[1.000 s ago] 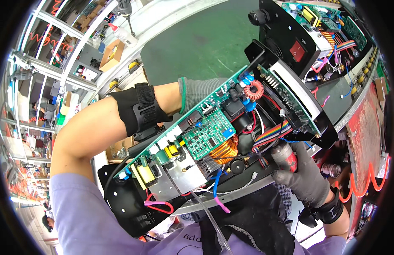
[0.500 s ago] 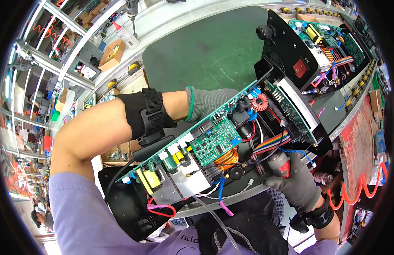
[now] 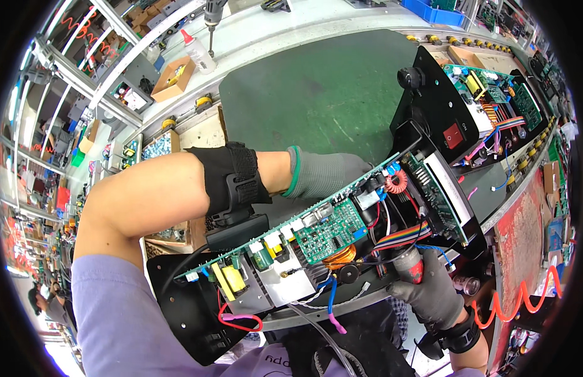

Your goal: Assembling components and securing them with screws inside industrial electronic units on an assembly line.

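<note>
One circuit board [image 3: 332, 234] between left hand [image 3: 335, 174], grip hidden, and right hand [image 3: 433, 295] round tool [image 3: 409, 266].

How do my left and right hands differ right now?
Your left hand is partly hidden behind the open electronics unit; your right hand grips a red-and-grey tool. The left glove is lighter grey, green-edged; the right glove is darker. Both are gloved, with black straps further up.
</note>
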Demonstrator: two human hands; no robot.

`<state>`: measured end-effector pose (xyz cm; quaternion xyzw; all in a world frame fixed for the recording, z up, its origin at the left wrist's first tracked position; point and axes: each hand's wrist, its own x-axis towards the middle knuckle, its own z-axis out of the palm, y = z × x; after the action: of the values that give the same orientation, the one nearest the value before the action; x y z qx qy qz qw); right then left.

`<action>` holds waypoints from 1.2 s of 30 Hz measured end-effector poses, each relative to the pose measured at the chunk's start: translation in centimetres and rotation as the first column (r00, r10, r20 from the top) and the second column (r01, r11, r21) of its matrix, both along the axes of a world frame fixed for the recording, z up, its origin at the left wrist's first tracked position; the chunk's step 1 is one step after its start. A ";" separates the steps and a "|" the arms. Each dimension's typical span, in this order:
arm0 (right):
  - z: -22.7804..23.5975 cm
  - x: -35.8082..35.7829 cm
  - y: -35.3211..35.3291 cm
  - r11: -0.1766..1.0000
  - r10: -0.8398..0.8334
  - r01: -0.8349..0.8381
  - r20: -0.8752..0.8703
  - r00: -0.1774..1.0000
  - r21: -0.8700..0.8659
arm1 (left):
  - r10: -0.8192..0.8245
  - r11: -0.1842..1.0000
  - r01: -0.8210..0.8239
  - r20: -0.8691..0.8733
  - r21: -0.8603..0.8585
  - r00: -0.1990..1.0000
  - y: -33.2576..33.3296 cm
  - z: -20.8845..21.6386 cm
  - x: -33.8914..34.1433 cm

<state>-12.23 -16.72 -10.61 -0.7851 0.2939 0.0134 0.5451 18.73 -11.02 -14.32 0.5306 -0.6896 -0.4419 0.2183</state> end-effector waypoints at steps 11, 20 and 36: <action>-1.3 -0.4 -0.1 0.970 -0.073 0.053 0.076 0.994 0.236 | 0.230 0.953 -0.200 -0.112 0.226 0.967 0.1 0.7 -0.8; -1.9 -0.8 -0.5 0.975 -0.054 0.036 0.078 0.995 0.219 | 0.058 0.993 -0.060 0.020 0.103 0.998 -0.1 -1.0 0.0; -0.8 0.1 -0.7 0.979 -0.020 0.011 0.037 0.999 0.206 | 0.073 0.994 -0.073 0.004 0.081 0.997 0.2 -0.3 -0.2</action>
<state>-12.17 -17.43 -11.40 -0.7224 0.2863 0.0240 0.6290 18.55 -10.86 -14.64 0.5643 -0.6512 -0.4610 0.2121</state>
